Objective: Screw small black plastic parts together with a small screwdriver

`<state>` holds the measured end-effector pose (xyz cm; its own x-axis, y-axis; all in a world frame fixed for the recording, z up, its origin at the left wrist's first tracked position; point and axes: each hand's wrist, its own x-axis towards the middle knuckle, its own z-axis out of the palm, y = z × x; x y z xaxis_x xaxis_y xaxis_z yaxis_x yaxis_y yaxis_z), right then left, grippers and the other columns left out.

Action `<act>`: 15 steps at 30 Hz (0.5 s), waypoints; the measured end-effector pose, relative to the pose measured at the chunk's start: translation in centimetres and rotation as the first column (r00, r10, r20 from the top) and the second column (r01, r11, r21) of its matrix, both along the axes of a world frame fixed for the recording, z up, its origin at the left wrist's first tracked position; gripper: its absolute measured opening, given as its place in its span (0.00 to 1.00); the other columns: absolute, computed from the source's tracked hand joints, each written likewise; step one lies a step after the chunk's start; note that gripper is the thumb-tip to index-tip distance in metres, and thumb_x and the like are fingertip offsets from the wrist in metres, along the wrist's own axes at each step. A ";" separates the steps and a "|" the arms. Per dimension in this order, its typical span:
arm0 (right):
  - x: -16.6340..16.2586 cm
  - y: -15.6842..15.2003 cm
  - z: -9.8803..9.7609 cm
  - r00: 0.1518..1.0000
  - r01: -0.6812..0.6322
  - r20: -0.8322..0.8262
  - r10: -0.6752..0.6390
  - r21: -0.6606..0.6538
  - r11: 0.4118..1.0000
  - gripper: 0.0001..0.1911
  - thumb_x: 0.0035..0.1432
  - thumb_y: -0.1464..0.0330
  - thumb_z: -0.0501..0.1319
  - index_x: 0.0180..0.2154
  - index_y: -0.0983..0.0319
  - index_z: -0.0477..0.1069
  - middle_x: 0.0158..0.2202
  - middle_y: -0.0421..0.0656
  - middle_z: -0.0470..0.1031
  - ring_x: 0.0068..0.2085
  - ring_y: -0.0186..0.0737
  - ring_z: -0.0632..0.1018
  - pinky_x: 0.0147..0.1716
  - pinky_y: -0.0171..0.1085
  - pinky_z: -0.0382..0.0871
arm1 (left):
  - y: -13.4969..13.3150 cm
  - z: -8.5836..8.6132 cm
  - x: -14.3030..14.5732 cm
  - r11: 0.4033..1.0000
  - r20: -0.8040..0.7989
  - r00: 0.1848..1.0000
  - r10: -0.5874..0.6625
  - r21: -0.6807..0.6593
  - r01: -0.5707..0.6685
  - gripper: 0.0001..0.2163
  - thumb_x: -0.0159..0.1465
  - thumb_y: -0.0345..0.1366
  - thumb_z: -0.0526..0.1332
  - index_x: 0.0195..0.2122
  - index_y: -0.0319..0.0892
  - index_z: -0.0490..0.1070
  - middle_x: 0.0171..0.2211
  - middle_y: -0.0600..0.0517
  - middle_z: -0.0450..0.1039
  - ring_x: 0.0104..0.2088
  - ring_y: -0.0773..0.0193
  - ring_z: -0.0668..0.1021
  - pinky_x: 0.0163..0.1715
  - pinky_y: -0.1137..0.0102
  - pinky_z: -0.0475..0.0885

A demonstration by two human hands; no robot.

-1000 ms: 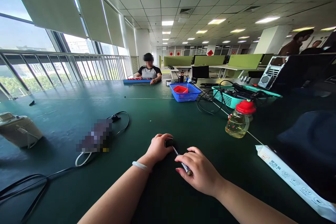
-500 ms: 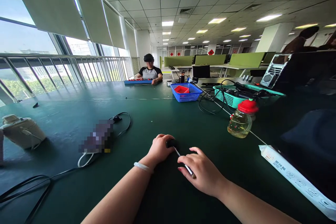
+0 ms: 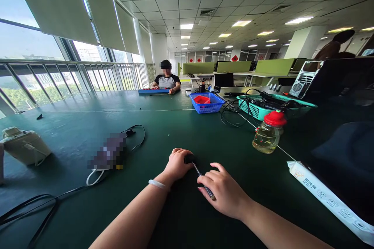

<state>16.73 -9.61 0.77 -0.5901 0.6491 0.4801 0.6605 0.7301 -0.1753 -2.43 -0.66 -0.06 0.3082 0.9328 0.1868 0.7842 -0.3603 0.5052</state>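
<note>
While the left hand [image 3: 177,163] is closed around a small dark piece [image 3: 189,158], the right hand [image 3: 223,190] holds a slim tool [image 3: 209,192] between thumb and fingers, its little finger lifted clear. Both hands are low over the table [image 3: 163,128], the left a little farther forward than the right. The piece lies ahead and to the left of the right hand, at the left thumb and fingertips, and is by far nearer the left. The tool's long axis runs on a slant: butt end back at the right thumb, metal shaft forward and leftward to the piece. That line appears to be the governing relation; any further work would, in my judgement, depend on the shaft staying aligned with the piece while the left hand steadies it. The tip meets or enters the piece's near side; which of these cannot be determined. The piece's own long axis is likewise undetermined, the left fingers covering much of it. Well right of both hands stands a bottle [image 3: 267,136].
</note>
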 end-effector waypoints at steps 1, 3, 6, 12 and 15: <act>0.0 0.0 0.0 1.000 0.004 -0.003 -0.003 0.009 1.000 0.05 0.62 0.74 0.59 0.37 0.59 0.71 0.28 0.37 0.75 0.30 0.37 0.76 0.57 0.52 0.62 | 0.0 0.0 0.0 1.000 0.003 1.000 0.003 0.002 -0.003 0.17 0.55 0.37 0.69 0.47 0.45 0.77 0.49 0.49 0.79 0.59 0.48 0.69 0.61 0.55 0.64; 0.0 0.0 0.1 1.000 0.011 -0.009 -0.010 0.031 0.999 0.06 0.62 0.74 0.57 0.37 0.59 0.71 0.27 0.37 0.74 0.29 0.37 0.75 0.57 0.52 0.61 | 0.0 -0.1 0.0 1.000 0.007 1.000 0.003 0.008 -0.003 0.17 0.55 0.37 0.69 0.47 0.45 0.78 0.49 0.49 0.79 0.59 0.48 0.69 0.60 0.55 0.64; 0.0 0.0 0.1 1.000 0.022 -0.010 -0.021 0.053 0.998 0.07 0.63 0.74 0.56 0.36 0.59 0.71 0.27 0.37 0.74 0.29 0.37 0.74 0.57 0.51 0.61 | 0.1 -0.1 -0.1 1.000 0.011 1.000 0.000 0.012 0.000 0.17 0.55 0.37 0.69 0.46 0.45 0.78 0.49 0.49 0.79 0.59 0.48 0.70 0.60 0.55 0.64; 0.0 0.0 -0.1 1.000 0.020 -0.012 -0.019 0.057 0.998 0.06 0.63 0.74 0.57 0.35 0.59 0.71 0.26 0.36 0.73 0.28 0.36 0.73 0.57 0.50 0.60 | 0.1 -0.1 0.0 1.000 0.016 1.000 0.002 -0.004 -0.002 0.17 0.55 0.36 0.69 0.47 0.45 0.77 0.49 0.50 0.79 0.58 0.49 0.70 0.61 0.56 0.63; 0.0 0.0 -0.1 1.000 0.016 -0.025 -0.015 0.071 0.997 0.07 0.63 0.74 0.56 0.35 0.59 0.71 0.26 0.36 0.72 0.28 0.35 0.73 0.58 0.49 0.59 | 0.0 -0.1 0.0 1.000 0.023 1.000 0.009 -0.006 -0.009 0.17 0.54 0.36 0.69 0.47 0.45 0.77 0.48 0.50 0.79 0.58 0.49 0.70 0.61 0.56 0.63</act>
<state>16.70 -9.64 0.66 -0.5679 0.6220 0.5390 0.6680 0.7309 -0.1396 -2.42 -0.62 -0.15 0.2959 0.9366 0.1879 0.7755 -0.3503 0.5252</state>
